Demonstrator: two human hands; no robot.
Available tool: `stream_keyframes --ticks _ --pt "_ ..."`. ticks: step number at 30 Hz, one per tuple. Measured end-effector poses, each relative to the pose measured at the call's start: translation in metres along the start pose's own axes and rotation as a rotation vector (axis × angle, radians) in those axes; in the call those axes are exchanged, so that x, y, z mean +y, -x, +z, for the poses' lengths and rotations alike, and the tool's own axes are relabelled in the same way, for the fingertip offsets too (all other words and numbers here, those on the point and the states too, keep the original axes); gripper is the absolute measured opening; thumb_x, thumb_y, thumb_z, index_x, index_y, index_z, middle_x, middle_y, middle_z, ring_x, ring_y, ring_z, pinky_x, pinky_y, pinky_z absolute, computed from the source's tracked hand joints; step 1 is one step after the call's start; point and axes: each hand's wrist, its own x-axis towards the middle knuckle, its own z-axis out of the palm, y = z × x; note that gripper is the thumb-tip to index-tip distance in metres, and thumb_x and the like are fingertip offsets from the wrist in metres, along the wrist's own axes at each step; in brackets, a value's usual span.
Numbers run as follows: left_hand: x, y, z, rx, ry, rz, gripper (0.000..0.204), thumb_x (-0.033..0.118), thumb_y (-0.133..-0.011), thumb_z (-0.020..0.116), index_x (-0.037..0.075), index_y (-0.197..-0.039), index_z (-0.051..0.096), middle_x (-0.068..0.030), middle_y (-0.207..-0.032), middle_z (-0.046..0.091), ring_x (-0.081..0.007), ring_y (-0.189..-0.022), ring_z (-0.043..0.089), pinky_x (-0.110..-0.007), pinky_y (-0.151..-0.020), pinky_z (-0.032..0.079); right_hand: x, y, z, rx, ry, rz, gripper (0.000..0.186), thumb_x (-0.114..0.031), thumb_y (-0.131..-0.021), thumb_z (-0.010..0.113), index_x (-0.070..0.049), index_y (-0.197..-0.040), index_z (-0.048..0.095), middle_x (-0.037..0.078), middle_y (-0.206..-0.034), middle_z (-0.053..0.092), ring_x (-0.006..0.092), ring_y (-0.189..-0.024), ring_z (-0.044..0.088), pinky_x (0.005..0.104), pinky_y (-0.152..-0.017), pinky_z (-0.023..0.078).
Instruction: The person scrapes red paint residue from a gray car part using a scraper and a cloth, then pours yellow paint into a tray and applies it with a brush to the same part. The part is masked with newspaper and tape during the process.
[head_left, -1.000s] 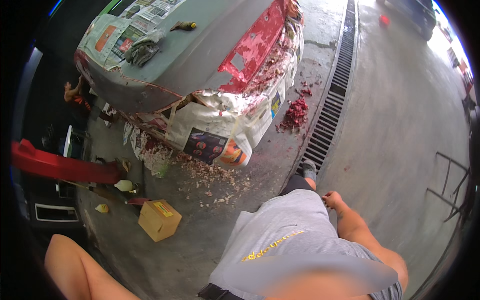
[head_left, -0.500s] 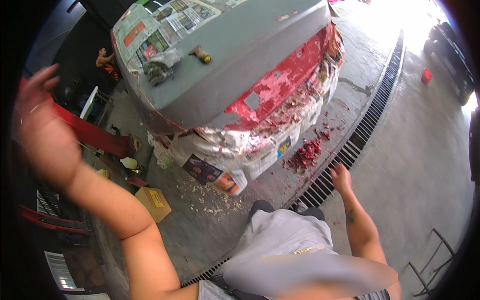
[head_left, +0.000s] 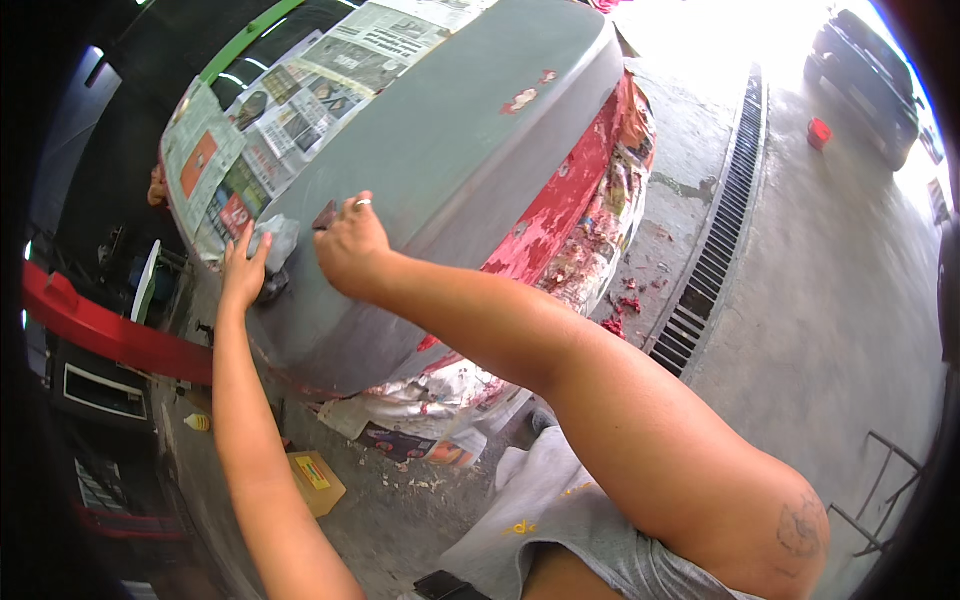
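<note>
The car's rear end has a dull grey lid (head_left: 440, 140), newspaper sheets (head_left: 290, 110) taped over its upper part and a peeling red band (head_left: 550, 200). My left hand (head_left: 243, 268) rests with spread fingers on crumpled grey gloves (head_left: 275, 240) at the lid's left side. Just to its right, my right hand (head_left: 350, 245) has its fingers closed round a small brown object (head_left: 326, 215), mostly hidden by the hand.
A red lift arm (head_left: 120, 330) runs at left, above a cardboard box (head_left: 320, 495). A floor drain (head_left: 715, 250) runs at right beside a red bucket (head_left: 818, 134), a dark car (head_left: 860, 80) and a metal frame (head_left: 875, 500). Another person (head_left: 157, 185) is half hidden behind the car.
Both my arms have reached forward onto the lid, left hand onto the gloves, right hand round the small object that lay beside them. My body and view are nearer the car.
</note>
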Motion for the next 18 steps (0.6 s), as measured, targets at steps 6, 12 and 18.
stream_keyframes --ticks 6,12,18 --pt "-0.018 -0.018 0.029 0.071 -0.168 -0.051 0.066 0.055 -0.095 0.075 0.008 -0.14 0.063 -0.0303 -0.138 0.061 -0.0472 -0.131 0.057 -0.054 -0.112 0.045 0.053 0.044 -0.012 0.223 -0.312 -0.004 0.035 -0.02 -0.1 0.065 -0.012 -0.134 0.07 0.013 -0.123 0.073 0.0367 -0.121 0.066 0.0501 -0.102 0.05" --pt "0.065 0.032 -0.017 0.209 0.023 0.093 0.049 0.029 -0.094 0.082 0.003 -0.133 0.065 -0.0203 -0.132 0.064 -0.0365 -0.122 0.064 -0.046 -0.108 0.048 0.244 0.262 0.088 0.664 -0.926 0.355 0.036 -0.007 -0.105 0.066 -0.01 -0.141 0.063 0.014 -0.119 0.075 0.0256 -0.105 0.075 0.0379 -0.089 0.06" --pt "0.164 0.074 0.024 0.092 0.127 -0.048 0.049 0.033 -0.102 0.074 0.003 -0.138 0.061 -0.015 -0.139 0.059 -0.0296 -0.135 0.054 -0.042 -0.117 0.039 0.427 0.457 0.207 0.1 -0.64 1.144 0.029 -0.025 -0.103 0.068 -0.007 -0.126 0.063 0.021 -0.103 0.074 0.0351 -0.098 0.073 0.0444 -0.09 0.056"
